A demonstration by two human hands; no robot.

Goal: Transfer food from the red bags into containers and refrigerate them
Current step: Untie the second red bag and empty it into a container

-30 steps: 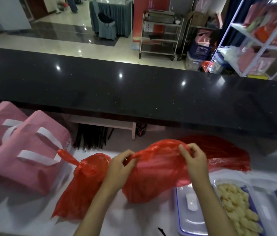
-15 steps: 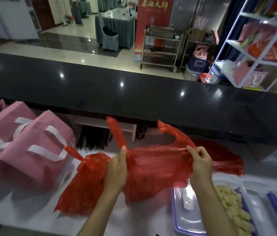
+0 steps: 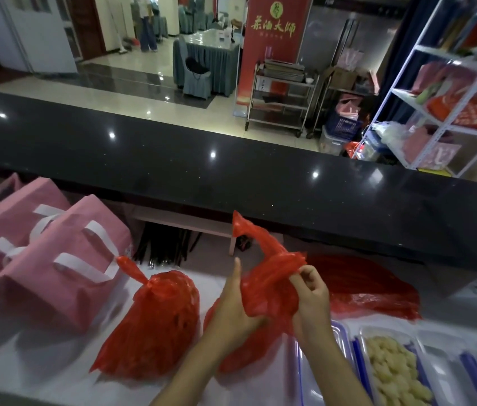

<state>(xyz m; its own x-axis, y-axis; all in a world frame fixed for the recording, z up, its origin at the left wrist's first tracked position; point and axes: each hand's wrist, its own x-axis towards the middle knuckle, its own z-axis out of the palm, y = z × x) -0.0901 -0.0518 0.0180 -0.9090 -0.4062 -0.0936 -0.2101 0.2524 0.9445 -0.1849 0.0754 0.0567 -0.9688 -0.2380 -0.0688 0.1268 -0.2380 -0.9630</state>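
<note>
I hold a red plastic bag [image 3: 263, 291] over the white counter with both hands. My left hand [image 3: 231, 306] grips its left side, thumb pointing up. My right hand [image 3: 312, 291] pinches the gathered plastic near the top, and one bag handle sticks up above it. A second red bag [image 3: 158, 323], still knotted, stands just left of it. An emptied red bag [image 3: 369, 285] lies flat behind on the right. A clear container [image 3: 392, 367] at lower right holds pale yellow food pieces. A container lid [image 3: 316, 373] lies next to it.
Two pink fabric bags [image 3: 55, 259] with white handles sit at the left. A raised black counter ledge [image 3: 231, 177] runs across behind the work surface. More clear containers [image 3: 465, 367] lie at the far right edge. A white shelf rack [image 3: 448, 106] stands beyond.
My hands have come together, bunching the bag that was stretched wide between them. One handle now sticks up and the other has dropped. The camera has tilted up.
</note>
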